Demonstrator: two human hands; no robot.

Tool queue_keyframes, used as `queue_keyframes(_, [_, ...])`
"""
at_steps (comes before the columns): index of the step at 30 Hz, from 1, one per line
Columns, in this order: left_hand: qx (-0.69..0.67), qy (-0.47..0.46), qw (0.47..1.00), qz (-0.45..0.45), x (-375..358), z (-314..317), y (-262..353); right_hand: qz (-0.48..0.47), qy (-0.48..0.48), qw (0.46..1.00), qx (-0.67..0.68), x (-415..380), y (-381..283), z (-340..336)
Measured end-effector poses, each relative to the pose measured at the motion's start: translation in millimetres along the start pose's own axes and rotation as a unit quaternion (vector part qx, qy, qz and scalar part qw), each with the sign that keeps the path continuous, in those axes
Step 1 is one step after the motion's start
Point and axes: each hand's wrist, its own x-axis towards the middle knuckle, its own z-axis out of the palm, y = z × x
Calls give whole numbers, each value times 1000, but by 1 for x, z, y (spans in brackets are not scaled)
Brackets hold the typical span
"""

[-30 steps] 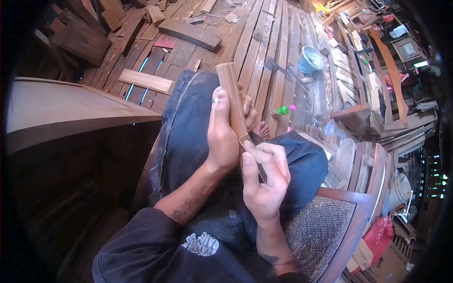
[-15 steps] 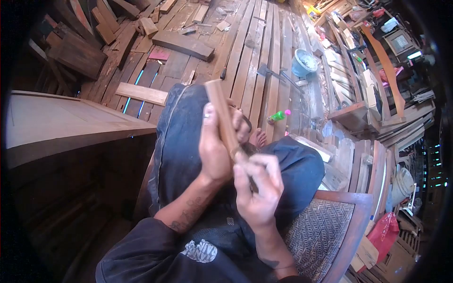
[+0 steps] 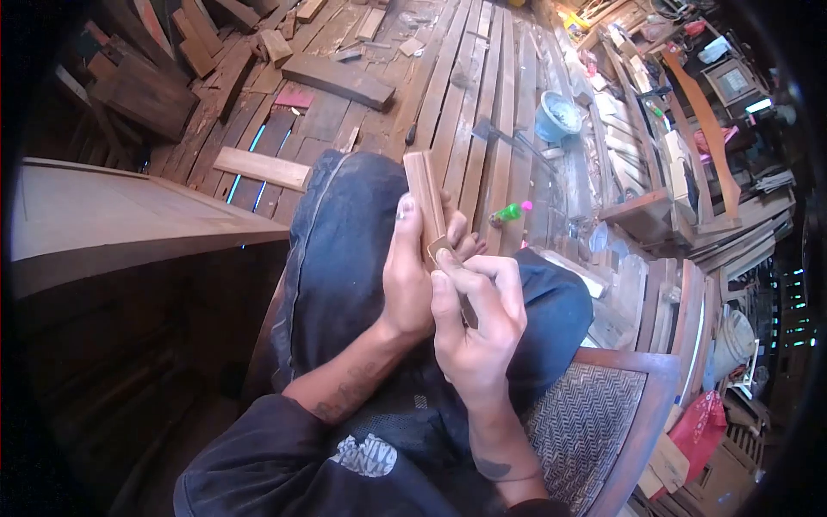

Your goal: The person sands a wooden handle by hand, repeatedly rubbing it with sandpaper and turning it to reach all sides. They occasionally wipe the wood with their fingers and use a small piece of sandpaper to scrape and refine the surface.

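My left hand (image 3: 409, 271) is closed around a short grooved strip of wood (image 3: 423, 185), held tilted above my lap with its upper end sticking out past the thumb. Thumb and fingers of my right hand (image 3: 479, 314) pinch a small tan piece of sandpaper (image 3: 438, 247), which presses against the lower part of the strip. The strip's lower end is hidden behind my hands. Both hands are close together between my knees.
A woven-seat chair (image 3: 586, 422) is under me. To the left stands a pale wooden panel (image 3: 129, 207). On the plank floor lie a thick board (image 3: 336, 79), a green bottle (image 3: 510, 211), a hammer-like tool (image 3: 495, 131) and a light-blue bucket (image 3: 558, 116). Lumber is stacked at right.
The wood strip and my left hand have shifted slightly to the right, and the strip stands more upright. My right hand's fingers have moved up along it.
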Motion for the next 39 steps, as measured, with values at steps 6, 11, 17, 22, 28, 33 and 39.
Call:
queue_keyframes(6, [-24, 13, 998, 48, 14, -10, 20, 9, -51, 998, 20, -11, -6, 1])
queue_keyframes(11, [-31, 5, 999, 24, 8, -1, 20, 33, -39, 998, 27, 5, -13, 3])
queue_keyframes(17, [-28, 1, 999, 33, 6, -1, 11, 60, -38, 997, 26, -2, -13, -1])
queue_keyframes(22, [12, 19, 999, 46, 16, -11, 17, 51, -41, 997, 30, -6, -13, -3])
queue_keyframes(28, [-19, 0, 1000, 15, 5, 0, 5, 5, -17, 1000, 14, 7, -7, 1])
queue_keyframes(33, [17, -30, 998, 46, 15, -13, 15, 18, -29, 999, 10, -13, -5, -1])
queue_keyframes(39, [5, -16, 999, 36, 4, 2, 9, 38, 0, 999, 21, -16, -11, -1])
